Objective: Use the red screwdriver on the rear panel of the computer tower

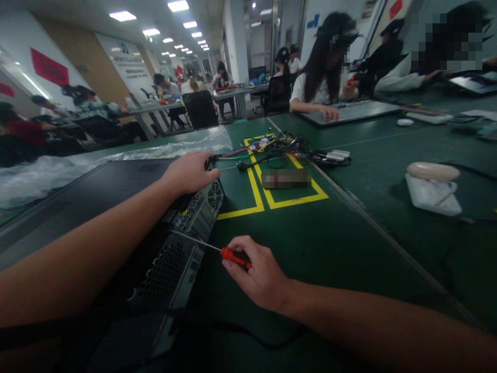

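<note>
A black desktop computer case (112,178) lies on its side at the left, its metal rear panel with fan grille and ports facing right. My left hand (192,173) grips its far rear corner, thumb toward the rear panel and fingers over the far edge, fingertips partly hidden. In my right hand (258,269) is a screwdriver (235,257) with a red and black handle, held between thumb and fingers. Its thin shaft points left to the rear panel, and the tip meets the dark slot area; whether a screw is there I cannot tell.
Beyond the case lies a tangle of cables (285,145) with a black plug (244,166). Yellow tape (298,201) marks the green table (330,248). A white earbud case (433,191) sits at right, clear plastic wrap (174,145) at far left. Co-workers sit across the table.
</note>
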